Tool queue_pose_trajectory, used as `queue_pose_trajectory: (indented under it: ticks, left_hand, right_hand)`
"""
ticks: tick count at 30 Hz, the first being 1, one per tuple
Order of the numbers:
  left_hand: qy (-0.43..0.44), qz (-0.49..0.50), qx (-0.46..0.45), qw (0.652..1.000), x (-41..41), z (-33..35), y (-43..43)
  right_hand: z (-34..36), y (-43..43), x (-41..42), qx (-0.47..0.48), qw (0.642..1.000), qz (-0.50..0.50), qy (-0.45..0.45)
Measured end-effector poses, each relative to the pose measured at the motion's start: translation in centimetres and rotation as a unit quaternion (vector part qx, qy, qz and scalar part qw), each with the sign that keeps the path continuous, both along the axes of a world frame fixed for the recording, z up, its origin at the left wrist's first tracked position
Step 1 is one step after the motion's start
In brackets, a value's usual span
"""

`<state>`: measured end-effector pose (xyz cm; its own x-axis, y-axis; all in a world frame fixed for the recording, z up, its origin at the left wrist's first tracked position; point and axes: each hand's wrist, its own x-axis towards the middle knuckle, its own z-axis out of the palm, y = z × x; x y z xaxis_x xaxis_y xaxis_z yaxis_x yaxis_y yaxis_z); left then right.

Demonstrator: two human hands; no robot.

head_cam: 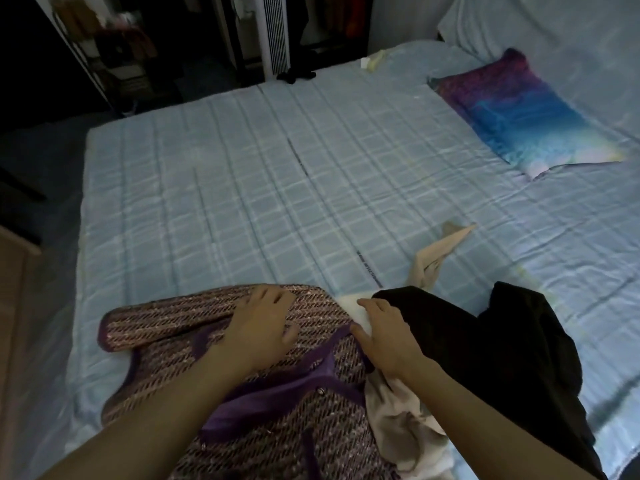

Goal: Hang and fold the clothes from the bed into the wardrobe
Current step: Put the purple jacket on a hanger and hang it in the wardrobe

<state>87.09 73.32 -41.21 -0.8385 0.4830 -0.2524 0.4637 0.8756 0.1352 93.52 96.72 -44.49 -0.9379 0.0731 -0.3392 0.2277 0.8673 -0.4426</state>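
A purple tweed jacket (166,341) with violet trim lies on the near edge of the bed (242,168). My left hand (259,327) rests flat on it, fingers spread, pressing its folded upper part. My right hand (384,337) lies at the jacket's right edge, thumb at the violet trim, fingers on a white cloth (349,304). A black garment (485,348) lies heaped to the right. A beige garment (401,427) sits under my right forearm and its far end (440,252) trails onto the sheet.
A purple-and-blue pillow (512,109) lies at the far right of the bed. Beyond the bed's far edge stand a white tower fan (275,32) and a dark open wardrobe (329,22) with hanging clothes. A small black item (296,76) sits at the far edge.
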Motion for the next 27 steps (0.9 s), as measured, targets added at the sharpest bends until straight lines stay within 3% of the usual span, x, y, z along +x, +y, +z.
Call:
queue_pose_trajectory:
  ticks: [13, 18, 27]
  left_hand:
    - [-0.060, -0.107, 0.025, 0.992, -8.8, -13.8, 5.5]
    - [-0.035, -0.182, 0.037, 0.982, -10.1, -17.0, 7.4]
    - [-0.007, -0.260, -0.039, 0.965, -10.3, -19.5, 7.1]
  right_hand:
    - [-12.9, -0.1, -7.2, -0.024, 0.995, -0.006, -0.098]
    - [-14.6, -1.0, -7.8, -0.034, 0.993, 0.005, -0.115]
    - [-14.5, -2.3, -8.6, 0.019, 0.992, -0.001, -0.128]
